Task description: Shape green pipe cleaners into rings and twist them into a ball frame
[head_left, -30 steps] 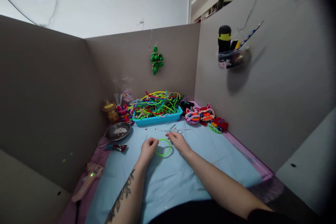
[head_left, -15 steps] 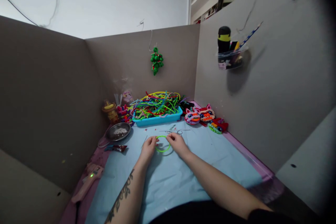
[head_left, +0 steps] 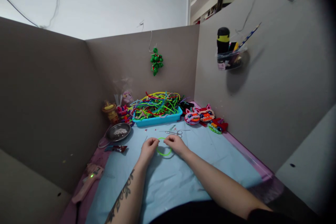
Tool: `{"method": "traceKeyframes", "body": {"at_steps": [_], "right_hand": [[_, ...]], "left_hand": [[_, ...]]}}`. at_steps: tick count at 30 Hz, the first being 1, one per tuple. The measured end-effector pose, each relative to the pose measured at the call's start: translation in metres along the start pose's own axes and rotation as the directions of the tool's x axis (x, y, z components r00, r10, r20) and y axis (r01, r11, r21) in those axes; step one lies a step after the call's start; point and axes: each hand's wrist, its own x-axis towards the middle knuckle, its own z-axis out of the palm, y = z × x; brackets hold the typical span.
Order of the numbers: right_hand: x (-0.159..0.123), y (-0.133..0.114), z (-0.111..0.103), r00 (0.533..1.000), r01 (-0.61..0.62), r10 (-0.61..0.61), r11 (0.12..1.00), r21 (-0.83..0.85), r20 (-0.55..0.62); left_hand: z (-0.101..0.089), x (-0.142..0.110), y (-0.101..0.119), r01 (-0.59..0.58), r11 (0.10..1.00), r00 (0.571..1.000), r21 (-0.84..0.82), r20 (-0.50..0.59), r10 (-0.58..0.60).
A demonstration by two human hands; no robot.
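Observation:
A bright green ring (head_left: 164, 154), which looks like a bent pipe cleaner, hangs between my hands just over the blue table cover. On its left side my left hand (head_left: 149, 148) is closed in a pinch. My right hand (head_left: 176, 144) pinches the ring's upper right part. A thin stick-like thing pokes out behind my left fingers; I cannot tell whether it is held. Just beyond my right hand lie scissors (head_left: 179, 133) on the cover.
A blue tray (head_left: 157, 121) heaped with colourful pipe cleaners stands at the back. Left are a metal bowl (head_left: 118, 131) with small pale bits and a pink glue gun (head_left: 89, 183). Fuzzy animal-face crafts (head_left: 193, 116) lie back right. Grey partitions (head_left: 144, 63) enclose the table.
My right hand has come from beside the ring to grip it, then shifted slightly left, closer to my left hand. The ring has tilted and turned a little between them.

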Motion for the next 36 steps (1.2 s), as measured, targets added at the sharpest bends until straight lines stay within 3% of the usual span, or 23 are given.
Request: {"method": "traceKeyframes", "body": {"at_steps": [3,7,10,19,28,36], "right_hand": [[-0.001,0.0,0.001,1.0,-0.018,0.018,1.0,-0.004,0.004],[0.001,0.003,-0.001,0.997,-0.02,0.024,0.998,0.057,-0.074],[0.003,0.005,-0.003,0.991,-0.05,0.064,0.991,0.121,-0.114],[0.005,0.006,-0.005,0.974,-0.139,0.173,0.966,0.218,-0.146],[0.005,0.007,-0.003,0.996,-0.077,0.082,0.988,0.135,-0.03],[0.006,0.012,-0.002,0.995,-0.074,0.079,0.995,0.073,-0.059]], "left_hand": [[0.001,0.0,0.001,-0.005,0.997,1.0,-0.078,0.001,0.005],[0.003,-0.002,0.001,0.082,0.976,0.991,-0.203,0.118,-0.059],[0.004,-0.003,0.001,0.096,0.974,0.986,-0.206,0.156,-0.064],[0.001,0.006,-0.01,0.04,0.976,0.999,-0.214,0.028,-0.035],[-0.005,0.01,-0.013,0.046,0.971,0.997,-0.237,-0.053,-0.06],[-0.004,0.009,-0.011,0.039,0.967,0.996,-0.253,-0.072,-0.059]]}}
